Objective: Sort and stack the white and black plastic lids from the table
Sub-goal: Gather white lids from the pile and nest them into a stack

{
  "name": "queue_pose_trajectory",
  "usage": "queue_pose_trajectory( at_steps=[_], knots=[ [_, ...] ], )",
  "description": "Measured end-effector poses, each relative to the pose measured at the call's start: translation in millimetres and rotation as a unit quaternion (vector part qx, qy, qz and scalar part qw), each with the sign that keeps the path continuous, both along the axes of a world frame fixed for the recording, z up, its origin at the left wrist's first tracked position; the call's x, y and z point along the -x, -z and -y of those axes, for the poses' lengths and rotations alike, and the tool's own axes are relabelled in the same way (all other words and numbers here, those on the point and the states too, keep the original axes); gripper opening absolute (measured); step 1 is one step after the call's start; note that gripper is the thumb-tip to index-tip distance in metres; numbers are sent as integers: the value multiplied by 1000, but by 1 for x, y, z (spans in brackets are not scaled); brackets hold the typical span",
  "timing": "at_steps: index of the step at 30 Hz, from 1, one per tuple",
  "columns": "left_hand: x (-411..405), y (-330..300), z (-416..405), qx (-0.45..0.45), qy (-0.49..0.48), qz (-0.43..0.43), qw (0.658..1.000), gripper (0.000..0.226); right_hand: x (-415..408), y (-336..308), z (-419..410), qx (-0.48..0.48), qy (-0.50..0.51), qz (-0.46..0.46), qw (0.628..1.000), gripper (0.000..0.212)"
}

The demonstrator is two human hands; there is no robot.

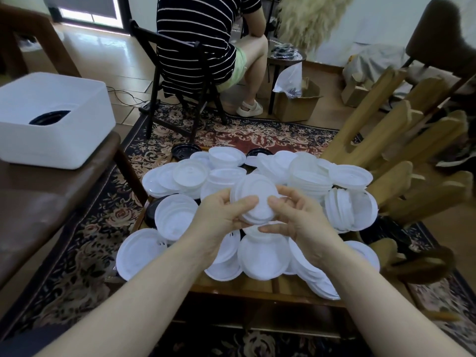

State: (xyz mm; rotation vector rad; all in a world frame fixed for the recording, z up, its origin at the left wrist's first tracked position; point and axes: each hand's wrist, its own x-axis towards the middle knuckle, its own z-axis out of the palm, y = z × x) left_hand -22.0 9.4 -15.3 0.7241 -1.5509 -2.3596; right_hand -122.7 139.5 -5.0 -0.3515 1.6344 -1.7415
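Note:
A heap of white plastic lids (262,256) covers a small wooden table (247,287) in front of me. Above the heap, my left hand (221,217) and my right hand (298,217) both grip a short stack of white lids (256,199), thumbs on top and fingers underneath. A few black lids show at the heap's edges: one at the far left (184,151), one at the far middle (258,152) and one under white lids on the left (152,213).
A white bin (56,140) holding black lids (49,117) stands on a brown bench at the left. A person in a striped shirt sits on a black chair (180,81) beyond the table. Wooden slats (401,140) lean at the right. A cardboard box (296,101) sits behind.

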Motion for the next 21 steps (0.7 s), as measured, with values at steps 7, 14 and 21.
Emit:
queue_pose_trajectory(
  at_steps=[7,14,21],
  knots=[
    [5,-3,27,-72,-166,33,983,4,28,7,-13,-231,-5,-419,878,32],
    [0,2,40,-117,-164,40,979,11,20,23,-12,-337,-206,-562,727,56],
    [1,3,40,-127,-157,53,978,14,22,21,-13,-369,-214,-563,708,71]
  ],
)
